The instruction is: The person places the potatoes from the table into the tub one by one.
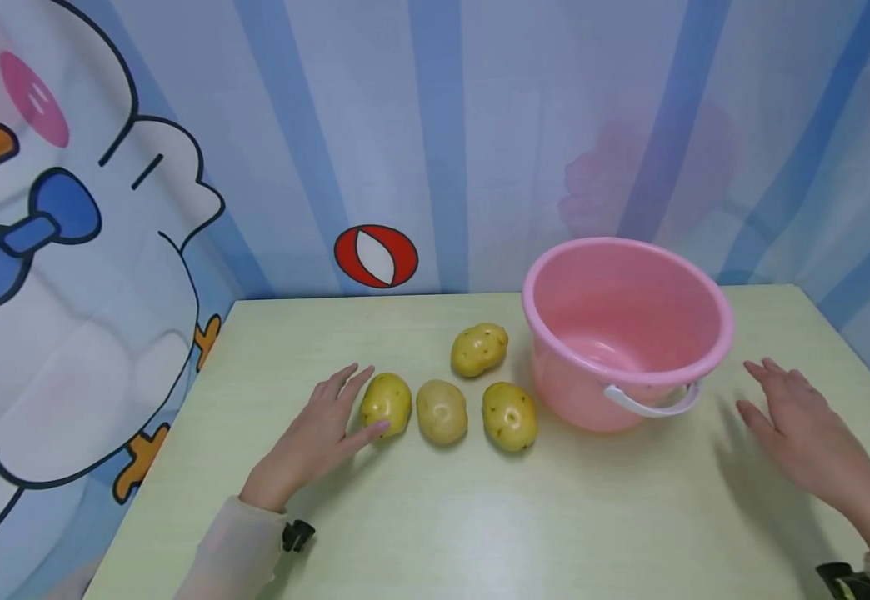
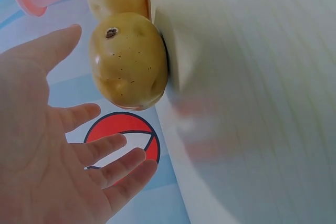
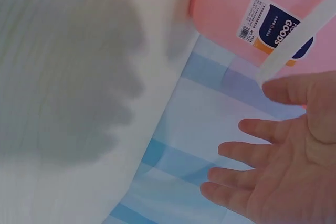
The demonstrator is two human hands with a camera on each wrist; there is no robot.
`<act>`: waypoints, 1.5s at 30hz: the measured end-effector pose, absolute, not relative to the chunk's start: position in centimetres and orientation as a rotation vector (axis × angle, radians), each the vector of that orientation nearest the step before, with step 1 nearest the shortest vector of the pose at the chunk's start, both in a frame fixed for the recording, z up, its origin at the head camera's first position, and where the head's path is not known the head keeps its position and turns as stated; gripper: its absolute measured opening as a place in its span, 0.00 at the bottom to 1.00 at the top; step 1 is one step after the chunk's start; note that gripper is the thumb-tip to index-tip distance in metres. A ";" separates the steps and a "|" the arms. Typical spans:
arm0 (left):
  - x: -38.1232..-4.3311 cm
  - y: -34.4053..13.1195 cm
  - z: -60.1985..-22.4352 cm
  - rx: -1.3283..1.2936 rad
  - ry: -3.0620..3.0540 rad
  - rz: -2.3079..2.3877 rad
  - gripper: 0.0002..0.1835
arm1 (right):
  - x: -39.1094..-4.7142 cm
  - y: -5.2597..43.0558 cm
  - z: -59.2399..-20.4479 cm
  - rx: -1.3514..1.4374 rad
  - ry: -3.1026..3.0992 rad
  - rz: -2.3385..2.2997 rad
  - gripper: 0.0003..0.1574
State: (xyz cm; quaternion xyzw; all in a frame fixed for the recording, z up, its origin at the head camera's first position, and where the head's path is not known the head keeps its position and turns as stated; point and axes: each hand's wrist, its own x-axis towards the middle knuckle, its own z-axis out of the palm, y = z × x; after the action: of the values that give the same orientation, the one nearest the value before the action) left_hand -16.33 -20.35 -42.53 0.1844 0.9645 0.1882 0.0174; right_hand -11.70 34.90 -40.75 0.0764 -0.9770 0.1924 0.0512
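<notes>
Spread around the left side of the nearest potato, my left hand has its thumb and fingers apart and grips nothing. The left wrist view shows that potato beside the open palm, dark spots on its skin. Three more potatoes sit on the table: a paler one, one to its right and one farther back. A pink bucket stands upright right of them, nothing inside it. My right hand hovers right of the bucket with relaxed, parted fingers, holding nothing.
The bucket's white handle hangs down at its front right, and a label is stuck on its side. Behind the pale table hangs a blue striped backdrop with a cartoon duck at left.
</notes>
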 end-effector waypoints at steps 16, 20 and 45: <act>-16.6 -19.6 -42.6 0.584 2.956 0.682 0.45 | -13.1 32.6 -36.8 0.045 -2.636 0.792 0.34; -16.8 -19.3 -42.6 0.588 2.953 0.697 0.45 | -13.6 32.4 -36.3 0.078 -2.599 0.844 0.33; -17.1 -18.5 -42.6 0.564 2.938 0.667 0.42 | -16.5 30.5 -33.9 0.175 -2.572 0.925 0.31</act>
State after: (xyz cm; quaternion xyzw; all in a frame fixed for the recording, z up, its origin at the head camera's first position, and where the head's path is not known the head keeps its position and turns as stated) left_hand -17.10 -18.48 -42.57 0.1840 0.9579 0.2173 0.0381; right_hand -16.46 30.54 -33.92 0.0628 -0.9201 0.3310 0.1999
